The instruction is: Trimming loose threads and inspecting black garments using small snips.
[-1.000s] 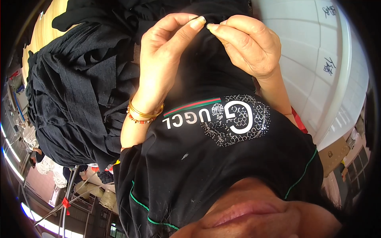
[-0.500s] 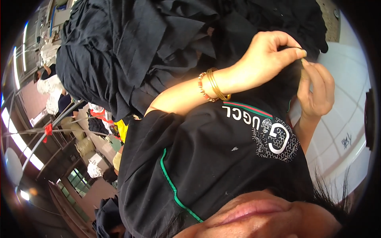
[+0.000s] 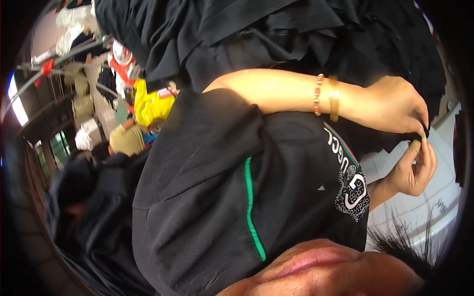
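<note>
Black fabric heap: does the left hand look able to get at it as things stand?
Probably yes: the left hand appears right beside the black fabric heap, with nothing visible between, though its fingertips seem pinched on something dark.

Black cloth before us, matte, rumpled, in loose overlapping folds with raw-looking edges, heaped across the top of the frame, a small bit pinched by us at right.

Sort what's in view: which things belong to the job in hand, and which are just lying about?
Job in hand:
small dark piece, at the left hand's fingertips
right hand, close to it
black cloth, heaped nearby, probably

Lying about, apparently:
yellow item, bag or garment unclear
red strip, background
</note>
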Tool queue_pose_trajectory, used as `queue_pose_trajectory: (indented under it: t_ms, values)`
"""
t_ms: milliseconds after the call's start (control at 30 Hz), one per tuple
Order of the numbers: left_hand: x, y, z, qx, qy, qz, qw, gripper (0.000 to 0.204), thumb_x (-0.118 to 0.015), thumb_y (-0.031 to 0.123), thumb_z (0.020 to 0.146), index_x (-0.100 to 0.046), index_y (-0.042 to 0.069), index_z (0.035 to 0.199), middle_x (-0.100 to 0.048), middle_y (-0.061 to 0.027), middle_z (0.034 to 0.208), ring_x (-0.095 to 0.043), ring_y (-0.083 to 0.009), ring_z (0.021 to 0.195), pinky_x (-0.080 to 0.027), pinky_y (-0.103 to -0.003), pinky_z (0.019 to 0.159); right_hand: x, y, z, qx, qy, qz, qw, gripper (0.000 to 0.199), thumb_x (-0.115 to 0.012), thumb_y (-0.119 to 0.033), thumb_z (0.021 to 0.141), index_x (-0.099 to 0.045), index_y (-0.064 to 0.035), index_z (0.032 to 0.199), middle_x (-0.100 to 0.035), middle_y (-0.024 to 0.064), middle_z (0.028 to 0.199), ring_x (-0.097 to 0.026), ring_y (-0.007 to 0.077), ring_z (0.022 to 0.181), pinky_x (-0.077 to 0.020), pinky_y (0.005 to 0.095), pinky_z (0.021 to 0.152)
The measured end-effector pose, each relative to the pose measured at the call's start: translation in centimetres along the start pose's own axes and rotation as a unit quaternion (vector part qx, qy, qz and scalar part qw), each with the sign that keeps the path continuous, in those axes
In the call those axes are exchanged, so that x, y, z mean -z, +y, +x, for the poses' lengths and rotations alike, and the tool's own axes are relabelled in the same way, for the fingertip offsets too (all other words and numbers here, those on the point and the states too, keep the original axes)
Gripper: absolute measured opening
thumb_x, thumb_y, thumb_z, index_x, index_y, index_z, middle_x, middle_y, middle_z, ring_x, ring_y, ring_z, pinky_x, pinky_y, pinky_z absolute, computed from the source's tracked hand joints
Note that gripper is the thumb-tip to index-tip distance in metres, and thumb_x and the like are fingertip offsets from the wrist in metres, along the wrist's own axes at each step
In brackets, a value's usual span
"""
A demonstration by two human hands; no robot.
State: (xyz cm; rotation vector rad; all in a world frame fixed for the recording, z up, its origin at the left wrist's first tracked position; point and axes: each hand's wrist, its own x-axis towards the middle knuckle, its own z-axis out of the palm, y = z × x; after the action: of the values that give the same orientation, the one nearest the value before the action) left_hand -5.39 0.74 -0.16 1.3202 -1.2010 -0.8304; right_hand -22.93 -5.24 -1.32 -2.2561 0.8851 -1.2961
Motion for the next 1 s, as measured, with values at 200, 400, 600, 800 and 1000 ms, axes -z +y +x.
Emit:
queue_pose_trajectory:
  t_ms: [200,400,600,800,1000]
  values:
    - [1.0,-0.9,-0.6,-0.004,-0.028,0.022,0.999,0.024,-0.075,0.023,0.079,-0.077,0.006,0.095,-0.07,-0.0108,0.071,-0.069,-0.0245,0.069,-0.054,-0.035,0.067,0.6,0.5,-0.2,-0.053,-0.082,0.099,0.99,0.019,-0.073,0.015,0.079,-0.07,0.0059,0.095,-0.066,0.0152,0.097,-0.063,0.0166,0.079,-0.0509,0.0228,0.062]
    - [0.2,-1.3,-0.5,-0.013,-0.045,0.052,0.998,0.022,-0.075,0.022,0.078,-0.077,0.007,0.093,-0.069,-0.0111,0.068,-0.069,-0.0249,0.066,-0.054,-0.035,0.066,1.8,1.4,0.6,-0.17,-0.125,0.183,0.96,0.026,-0.067,0.014,0.085,-0.065,0.0089,0.111,-0.065,0.0153,0.117,-0.064,0.0147,0.091,-0.0534,0.0223,0.077]
    - [-0.2,-1.8,-0.5,-0.062,-0.032,0.034,0.997,0.018,-0.073,0.019,0.076,-0.075,0.005,0.088,-0.07,-0.0111,0.073,-0.068,-0.0276,0.065,-0.054,-0.036,0.063,3.3,4.3,0.0,-0.241,-0.207,0.192,0.929,0.032,-0.063,0.012,0.089,-0.059,0.0083,0.121,-0.061,0.0152,0.121,-0.061,0.0158,0.101,-0.049,0.0279,0.093]
    - [-0.2,-1.6,-0.2,-0.063,-0.082,0.04,0.994,0.015,-0.073,0.013,0.076,-0.074,0.003,0.087,-0.07,-0.0132,0.079,-0.069,-0.0265,0.069,-0.053,-0.035,0.062,3.0,5.3,-0.7,-0.288,-0.244,0.324,0.867,0.025,-0.071,0.007,0.081,-0.058,0.0027,0.101,-0.053,0.0082,0.106,-0.053,0.0094,0.086,-0.0409,0.0188,0.071]
    - [0.1,-1.5,0.1,-0.049,-0.093,0.059,0.993,0.015,-0.073,0.01,0.077,-0.074,0.002,0.09,-0.07,-0.0134,0.078,-0.067,-0.0227,0.065,-0.051,-0.032,0.058,1.3,4.8,-0.8,-0.298,-0.22,0.414,0.831,0.022,-0.069,0.005,0.08,-0.057,0.0002,0.098,-0.051,0.0053,0.098,-0.052,0.0073,0.078,-0.0409,0.0157,0.06]
